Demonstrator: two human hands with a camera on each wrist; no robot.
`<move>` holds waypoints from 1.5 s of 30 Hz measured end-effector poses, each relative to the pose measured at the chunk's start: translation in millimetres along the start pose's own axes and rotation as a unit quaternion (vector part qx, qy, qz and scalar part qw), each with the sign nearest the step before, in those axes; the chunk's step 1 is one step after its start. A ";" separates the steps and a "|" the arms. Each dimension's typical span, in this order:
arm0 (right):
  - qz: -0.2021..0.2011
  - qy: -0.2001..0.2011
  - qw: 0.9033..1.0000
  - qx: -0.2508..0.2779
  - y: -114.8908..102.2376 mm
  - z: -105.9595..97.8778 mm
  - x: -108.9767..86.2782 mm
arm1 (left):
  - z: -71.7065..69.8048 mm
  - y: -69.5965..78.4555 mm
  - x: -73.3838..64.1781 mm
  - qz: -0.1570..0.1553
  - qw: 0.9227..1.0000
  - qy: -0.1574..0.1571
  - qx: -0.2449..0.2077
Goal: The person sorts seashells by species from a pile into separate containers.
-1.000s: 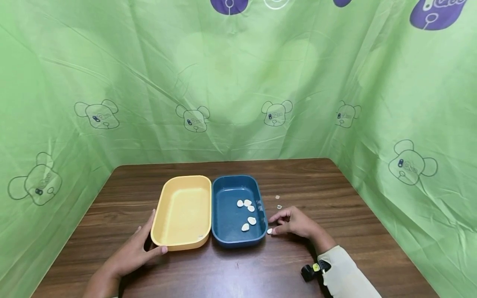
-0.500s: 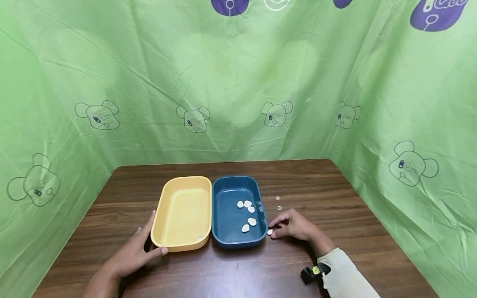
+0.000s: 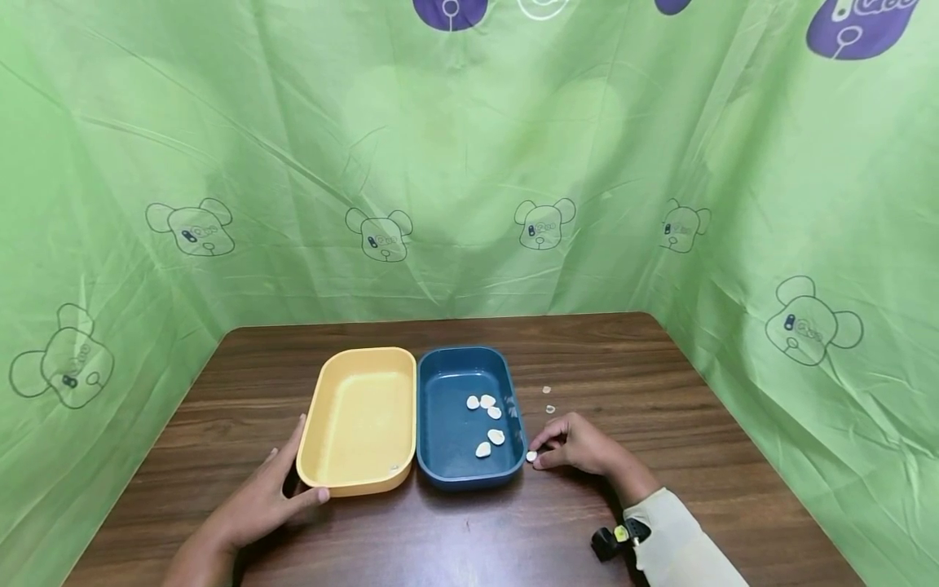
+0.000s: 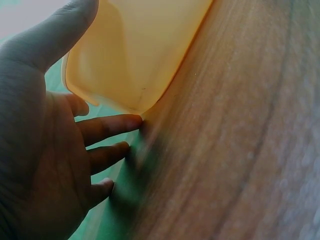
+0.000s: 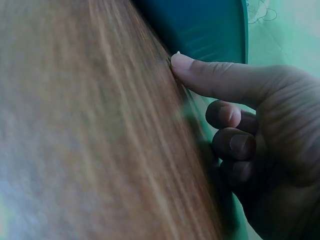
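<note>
My left hand (image 3: 253, 499) rests at the near left corner of a yellow plastic tray (image 3: 357, 487), thumb on its front and fingers along its left side. In the left wrist view those fingers (image 4: 107, 127) are fairly straight. Close against it stands a dark blue tray (image 3: 469, 481) with several small, flat, rounded white pieces (image 3: 495, 438) inside. Just right of the blue tray, my right hand (image 3: 583, 444) has its thumb and forefinger at a similar white piece (image 3: 531, 456), apparently pinching it low at the table. The right wrist view mostly hides this piece.
Two tiny pale bits (image 3: 550, 409) lie on the wooden table (image 3: 623, 350) beyond the right hand. A small pale bit (image 3: 394, 467) is in the yellow tray. Green printed cloth (image 3: 455, 277) surrounds the table's back and sides.
The right thumb has drawn back slightly, and the white piece now shows between thumb and forefinger. My left hand and both trays stay in place.
</note>
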State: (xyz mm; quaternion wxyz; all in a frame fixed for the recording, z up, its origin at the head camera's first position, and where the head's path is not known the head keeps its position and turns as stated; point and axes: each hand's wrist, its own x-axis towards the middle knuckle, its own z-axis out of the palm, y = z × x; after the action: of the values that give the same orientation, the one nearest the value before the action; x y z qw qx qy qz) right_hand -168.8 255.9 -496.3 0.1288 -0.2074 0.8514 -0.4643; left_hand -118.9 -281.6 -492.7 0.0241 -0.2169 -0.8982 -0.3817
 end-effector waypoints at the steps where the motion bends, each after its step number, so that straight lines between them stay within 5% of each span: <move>1: 0.001 0.000 1.000 0.000 -0.4 0.0 0.0 | 0.2 -0.1 -0.3 0.003 1.000 0.001 -0.001; 22: 0.004 0.003 1.000 0.021 8.1 -4.7 -1.7 | 1.4 1.0 -2.1 0.015 1.000 0.012 -0.002; 36: 0.027 0.047 0.998 0.020 2.7 -11.9 -5.8 | -0.4 1.5 -0.1 0.001 1.000 0.000 -0.003; 45: -0.005 0.073 0.997 -0.009 -4.9 -18.4 -4.1 | 0.0 -0.7 -0.6 -0.002 1.000 0.000 -0.007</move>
State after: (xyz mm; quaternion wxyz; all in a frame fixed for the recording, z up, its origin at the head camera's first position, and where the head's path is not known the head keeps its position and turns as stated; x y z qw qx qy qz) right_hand -171.6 269.1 -482.2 0.0620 -0.1780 0.8618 -0.4709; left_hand -118.7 -282.3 -493.3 0.0222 -0.2152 -0.8959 -0.3881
